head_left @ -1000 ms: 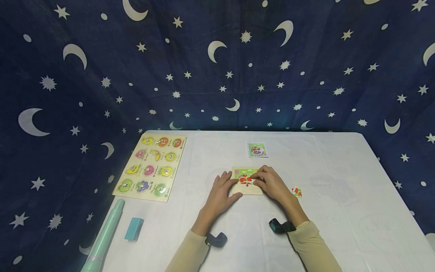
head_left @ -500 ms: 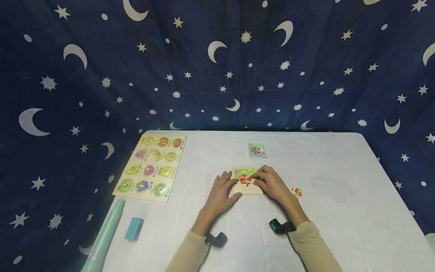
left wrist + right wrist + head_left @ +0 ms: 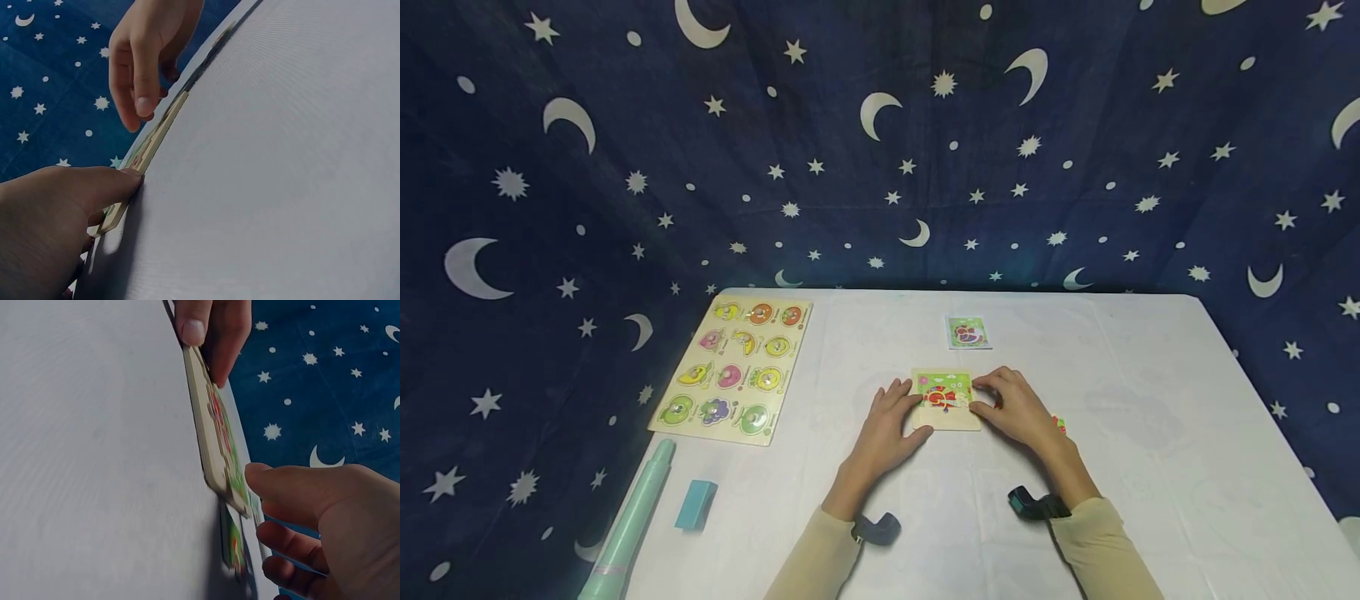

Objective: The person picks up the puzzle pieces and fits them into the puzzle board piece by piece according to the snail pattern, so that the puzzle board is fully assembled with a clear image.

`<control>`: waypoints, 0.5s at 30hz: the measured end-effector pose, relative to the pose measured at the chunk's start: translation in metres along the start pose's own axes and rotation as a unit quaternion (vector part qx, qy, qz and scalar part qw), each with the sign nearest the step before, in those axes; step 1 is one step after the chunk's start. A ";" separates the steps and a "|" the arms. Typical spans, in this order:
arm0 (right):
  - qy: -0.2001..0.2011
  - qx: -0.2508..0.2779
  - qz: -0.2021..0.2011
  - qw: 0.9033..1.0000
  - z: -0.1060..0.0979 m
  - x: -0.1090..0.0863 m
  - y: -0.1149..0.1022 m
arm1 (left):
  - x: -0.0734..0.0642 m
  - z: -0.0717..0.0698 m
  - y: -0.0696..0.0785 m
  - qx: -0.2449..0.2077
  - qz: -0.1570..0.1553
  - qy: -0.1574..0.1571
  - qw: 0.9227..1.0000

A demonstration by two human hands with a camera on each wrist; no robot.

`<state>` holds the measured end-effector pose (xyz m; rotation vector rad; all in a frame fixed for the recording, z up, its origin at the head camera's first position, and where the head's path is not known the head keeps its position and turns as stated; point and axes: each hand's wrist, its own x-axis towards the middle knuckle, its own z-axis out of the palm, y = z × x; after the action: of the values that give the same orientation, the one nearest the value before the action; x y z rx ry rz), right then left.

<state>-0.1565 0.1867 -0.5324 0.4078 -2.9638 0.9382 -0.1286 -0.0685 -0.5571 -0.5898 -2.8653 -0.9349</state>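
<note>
Between two grips (image 3: 887, 425) (image 3: 1013, 408), one puzzle board (image 3: 951, 420); leftward, one twelve-fruit board (image 3: 721, 355)

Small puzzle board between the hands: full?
Not full: the puzzle board shows bare wood along its near side; picture pieces cover the far part.

12-fruit board (image 3: 728, 358) on L; blue block (image 3: 696, 503) nr green tube (image 3: 631, 527); star/moon cloth (image 3: 835, 100) bhnd.
</note>
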 end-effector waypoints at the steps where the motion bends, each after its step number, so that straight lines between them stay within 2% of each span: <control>1: 0.001 -0.001 0.000 1.000 -0.001 -0.001 0.001 | 0.000 0.000 0.000 0.000 0.001 0.002 1.000; 15: -0.003 -0.014 0.018 1.000 -0.007 -0.016 0.016 | -0.001 0.000 0.000 0.001 0.016 0.017 1.000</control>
<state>-0.1451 0.2068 -0.5371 0.3584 -2.9953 0.8977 -0.1277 -0.0688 -0.5569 -0.6106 -2.8192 -0.9268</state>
